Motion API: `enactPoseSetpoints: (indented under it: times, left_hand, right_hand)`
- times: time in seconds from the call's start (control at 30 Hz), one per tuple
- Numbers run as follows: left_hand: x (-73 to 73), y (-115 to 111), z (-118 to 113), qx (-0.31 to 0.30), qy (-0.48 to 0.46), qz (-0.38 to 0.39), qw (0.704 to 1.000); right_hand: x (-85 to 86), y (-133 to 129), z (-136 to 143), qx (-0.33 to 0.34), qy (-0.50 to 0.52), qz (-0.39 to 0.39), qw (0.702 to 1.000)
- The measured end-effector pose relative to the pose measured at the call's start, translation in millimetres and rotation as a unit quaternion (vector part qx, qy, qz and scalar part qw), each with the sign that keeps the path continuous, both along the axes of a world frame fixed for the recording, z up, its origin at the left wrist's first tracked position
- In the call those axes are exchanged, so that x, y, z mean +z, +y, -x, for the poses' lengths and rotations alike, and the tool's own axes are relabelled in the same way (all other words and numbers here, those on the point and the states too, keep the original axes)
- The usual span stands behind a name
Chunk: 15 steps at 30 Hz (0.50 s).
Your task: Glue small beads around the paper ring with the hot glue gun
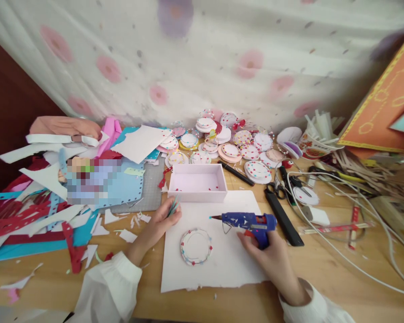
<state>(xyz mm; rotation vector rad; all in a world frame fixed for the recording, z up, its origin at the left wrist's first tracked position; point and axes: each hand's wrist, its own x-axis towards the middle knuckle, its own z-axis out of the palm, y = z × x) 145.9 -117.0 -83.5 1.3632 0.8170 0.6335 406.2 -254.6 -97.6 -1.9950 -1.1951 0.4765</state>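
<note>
My right hand [275, 256] is closed around the handle of a blue glue gun [239, 220], whose nozzle points left with a small turquoise bit at its tip. My left hand [158, 226] pinches a small bunch of thin teal strips [174, 205]; what they are made of is hard to tell. Between the hands, a wire ring [181, 256] dotted with red and pale blue bits lies on a white sheet [229, 264]. Just behind the left hand stands a shallow white box [198, 196] with a few red bits inside.
Several decorated round pieces [257, 171] crowd the back of the table. Paper scraps [40, 177] pile up at left. A black ruler-like bar [283, 220], scissors [276, 189], white cable [326, 260] and a cup of glue sticks [318, 139] lie or stand at right.
</note>
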Motion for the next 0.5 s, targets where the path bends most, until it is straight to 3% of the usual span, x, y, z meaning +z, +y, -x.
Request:
enactPoseSetpoints:
  times: [0.13,0.37,0.5]
  left_hand:
    - [8.8,-3,-4,-0.046,0.061,-0.027,0.997]
    - [6.9,-3,-10,-0.065,0.163,-0.109,0.978]
    - [0.4,-2,-9,-0.079,0.163,-0.175,0.968]
  right_hand:
    - [8.2,-32,-5,0.097,-0.037,-0.021,0.994]
    - [14.0,-50,5,0.132,-0.061,-0.046,0.988]
    - [11.9,-52,9,0.154,-0.066,-0.078,0.983]
